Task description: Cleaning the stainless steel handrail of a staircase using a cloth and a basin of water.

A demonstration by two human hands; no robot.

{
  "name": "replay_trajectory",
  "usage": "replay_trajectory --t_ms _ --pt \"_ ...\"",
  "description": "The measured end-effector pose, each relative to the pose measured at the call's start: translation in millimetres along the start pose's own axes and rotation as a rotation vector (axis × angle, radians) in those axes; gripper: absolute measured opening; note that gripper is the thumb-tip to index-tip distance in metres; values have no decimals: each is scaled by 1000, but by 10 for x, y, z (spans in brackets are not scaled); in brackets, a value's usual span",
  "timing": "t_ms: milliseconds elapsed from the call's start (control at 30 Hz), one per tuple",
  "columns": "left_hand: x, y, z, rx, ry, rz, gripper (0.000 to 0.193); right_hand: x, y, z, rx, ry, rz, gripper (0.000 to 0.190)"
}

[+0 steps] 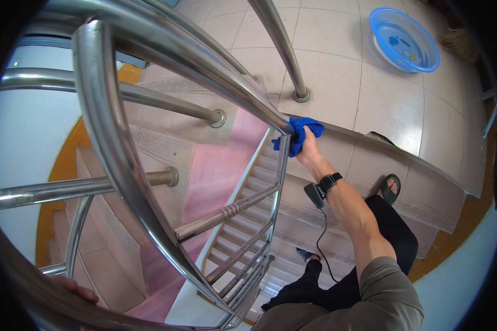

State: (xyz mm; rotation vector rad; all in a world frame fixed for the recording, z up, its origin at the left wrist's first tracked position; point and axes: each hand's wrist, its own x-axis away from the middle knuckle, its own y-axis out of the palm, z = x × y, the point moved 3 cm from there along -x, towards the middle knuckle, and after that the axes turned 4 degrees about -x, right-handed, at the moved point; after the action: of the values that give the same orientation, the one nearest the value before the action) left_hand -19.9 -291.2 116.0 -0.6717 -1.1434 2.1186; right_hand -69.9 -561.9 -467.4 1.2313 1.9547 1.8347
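A crumpled blue cloth [299,134] is in my right hand [308,149], pressed against the metal handrail [199,74] where it meets an upright post [282,157]. The hand covers part of the cloth and the joint. At the lower left edge, the fingers of my left hand [74,287] curl over the near curved stretch of the stainless steel railing [37,296]. Most of that hand is hidden by the rail and the dark rim of the picture.
A blue plastic basin [404,39] stands on the tiled landing [327,78]. Tiled stairs [103,248] descend on both sides of the railing. The landing edge has a broken tile [379,137]. My sandalled foot [389,189] is on a step. A cable [321,248] hangs from my wrist device [317,193].
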Motion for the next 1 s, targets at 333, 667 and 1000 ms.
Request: replay_trajectory --t_ms 333,667,1000 --pt "-8 37 -114 -139 13 84 83 234 207 528 1352 -780 289 20" --pt "-6 16 -138 -102 45 90 82 288 -154 928 1475 -625 465 27" --pt "-16 38 -145 -82 61 96 83 46 130 296 1033 -164 487 23"
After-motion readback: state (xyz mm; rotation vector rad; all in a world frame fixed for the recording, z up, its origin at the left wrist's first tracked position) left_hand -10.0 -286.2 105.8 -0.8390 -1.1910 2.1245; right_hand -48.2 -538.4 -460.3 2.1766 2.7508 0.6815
